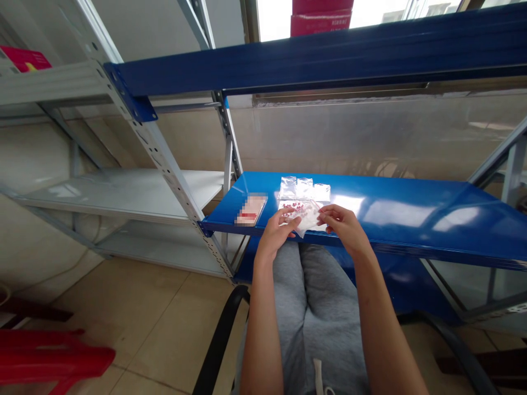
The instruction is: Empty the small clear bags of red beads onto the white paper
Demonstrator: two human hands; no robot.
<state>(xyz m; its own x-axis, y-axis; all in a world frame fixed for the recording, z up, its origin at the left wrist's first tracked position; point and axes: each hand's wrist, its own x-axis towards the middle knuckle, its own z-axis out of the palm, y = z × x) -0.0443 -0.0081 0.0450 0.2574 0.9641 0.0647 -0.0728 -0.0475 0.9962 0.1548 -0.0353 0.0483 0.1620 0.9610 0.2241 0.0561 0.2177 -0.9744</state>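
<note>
A clear plastic bag (308,218) is held just above the front edge of the blue shelf. My left hand (276,233) pinches its left side between thumb and fingers. The fingertips of my right hand (342,222) are closed on its right edge. Small red bits (293,206) show at the bag's upper left; I cannot tell whether they lie inside it or on the white surface behind. Three small clear bags (304,188) lie flat in a row just beyond my hands.
A flat, blurred-out rectangular item (252,209) lies on the blue shelf (395,214) left of my hands. Overhead runs a blue beam (288,66), joined to a grey upright post (164,164). A red plastic stool (53,356) stands on the floor at lower left.
</note>
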